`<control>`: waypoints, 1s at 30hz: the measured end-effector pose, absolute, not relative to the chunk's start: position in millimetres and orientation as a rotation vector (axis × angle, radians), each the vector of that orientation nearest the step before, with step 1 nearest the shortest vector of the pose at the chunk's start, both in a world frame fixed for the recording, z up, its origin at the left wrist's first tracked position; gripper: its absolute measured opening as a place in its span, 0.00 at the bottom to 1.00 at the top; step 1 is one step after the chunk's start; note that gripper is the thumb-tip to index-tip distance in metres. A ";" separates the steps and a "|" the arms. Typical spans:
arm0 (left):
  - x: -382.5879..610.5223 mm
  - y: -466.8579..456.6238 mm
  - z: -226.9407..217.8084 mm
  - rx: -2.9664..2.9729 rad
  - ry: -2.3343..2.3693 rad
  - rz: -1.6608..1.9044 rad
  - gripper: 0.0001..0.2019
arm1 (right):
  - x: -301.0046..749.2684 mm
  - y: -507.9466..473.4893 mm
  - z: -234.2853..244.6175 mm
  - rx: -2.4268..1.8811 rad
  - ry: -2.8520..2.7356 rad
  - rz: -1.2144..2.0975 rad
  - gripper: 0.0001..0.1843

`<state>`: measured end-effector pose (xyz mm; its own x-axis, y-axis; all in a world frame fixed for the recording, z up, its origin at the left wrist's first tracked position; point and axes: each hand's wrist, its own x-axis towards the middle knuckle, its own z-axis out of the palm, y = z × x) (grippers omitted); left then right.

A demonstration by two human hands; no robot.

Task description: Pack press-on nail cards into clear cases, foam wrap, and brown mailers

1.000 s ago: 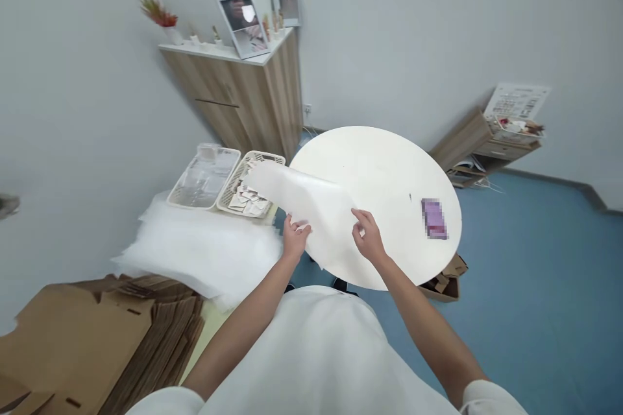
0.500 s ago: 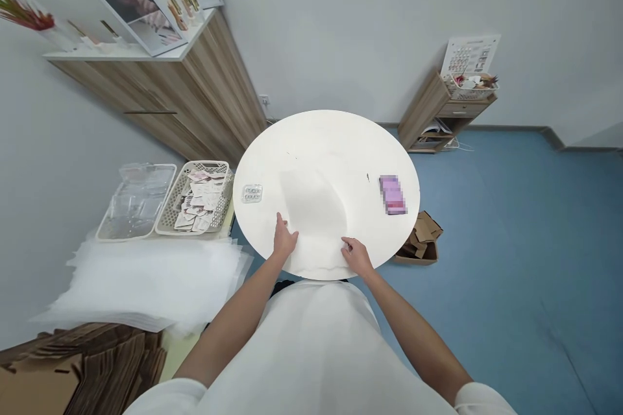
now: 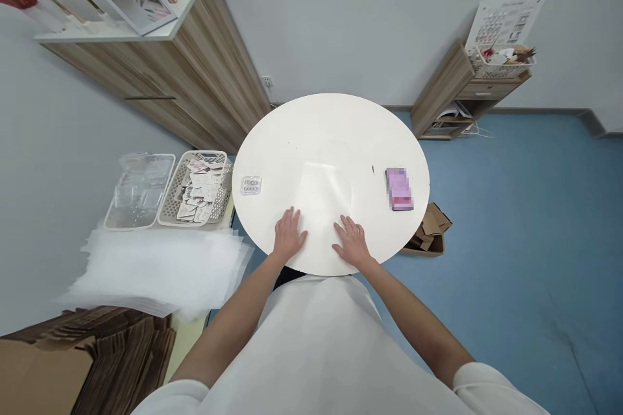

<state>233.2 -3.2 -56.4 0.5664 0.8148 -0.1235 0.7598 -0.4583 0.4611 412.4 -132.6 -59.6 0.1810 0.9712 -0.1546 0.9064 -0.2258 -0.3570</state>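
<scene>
A thin, see-through whitish sheet (image 3: 324,198) lies on the round white table (image 3: 335,117); its outline is faint against the tabletop, and light glints off its far part. My left hand (image 3: 289,235) rests palm down by the sheet's near left side, fingers spread. Opposite it, my right hand (image 3: 352,243) is also palm down with fingers apart, by the near right side. Neither hand grasps anything. To the left on the tabletop sits a small clear case (image 3: 251,185) with several round pieces in it. A blurred purple phone-shaped item (image 3: 400,189) lies at the right.
Left of the table are a white basket of small packets (image 3: 197,188), a clear-bag tray (image 3: 140,191), a stack of translucent white sheets (image 3: 160,266) and folded cardboard (image 3: 121,363). A cardboard box (image 3: 431,233) stands on the floor at right. Cabinets flank the far wall.
The sheet, raised and curved before, now lies flatter on the table. Both hands have opened from a looser curl to spread fingers, palms down. The camera view has shifted slightly.
</scene>
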 end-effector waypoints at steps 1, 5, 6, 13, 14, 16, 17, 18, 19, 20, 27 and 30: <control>231.1 -6.2 -55.7 2.377 1.157 0.066 0.29 | 414.7 -127.8 -62.1 -2.261 -1.854 0.548 0.31; 228.9 -14.1 -57.6 2.369 1.060 -0.150 0.28 | 431.0 -109.7 -72.5 -2.286 -1.897 0.643 0.32; 230.3 -14.7 -58.5 2.353 1.074 -0.154 0.28 | 435.9 -105.8 -73.9 -2.279 -1.911 0.659 0.31; 248.2 -8.1 -60.9 2.229 1.132 -0.137 0.30 | 455.8 -86.3 -72.3 -2.308 -1.929 0.697 0.31; 249.2 -7.1 -61.2 2.217 1.124 -0.137 0.30 | 456.0 -85.7 -71.4 -2.317 -1.927 0.699 0.31; 249.2 -6.1 -61.3 2.189 1.110 -0.117 0.30 | 454.6 -86.3 -68.6 -2.340 -1.921 0.698 0.31; 248.3 -5.9 -60.9 2.174 1.102 -0.092 0.30 | 453.1 -86.9 -66.5 -2.355 -1.915 0.691 0.31; 246.8 -5.6 -59.8 2.160 1.089 -0.061 0.30 | 450.9 -87.1 -63.9 -2.372 -1.903 0.678 0.30; 244.7 -4.7 -58.2 2.145 1.073 -0.025 0.30 | 448.0 -86.6 -60.9 -2.390 -1.883 0.656 0.30; 241.9 -2.8 -56.0 2.128 1.058 0.011 0.30 | 444.2 -84.7 -57.6 -2.406 -1.855 0.627 0.30; 189.2 62.1 -48.5 1.956 1.338 0.220 0.35 | 387.0 -21.4 -45.5 -2.252 -1.578 0.640 0.28; 155.8 106.5 -59.5 1.849 1.491 0.372 0.37 | 352.3 17.9 -49.2 -2.053 -1.407 0.866 0.27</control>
<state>155.8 106.5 -59.5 0.2891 0.9340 -0.2099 0.7258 -0.0709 0.6843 352.3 17.9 -49.2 0.2634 0.9391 -0.2206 0.6201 -0.3400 -0.7070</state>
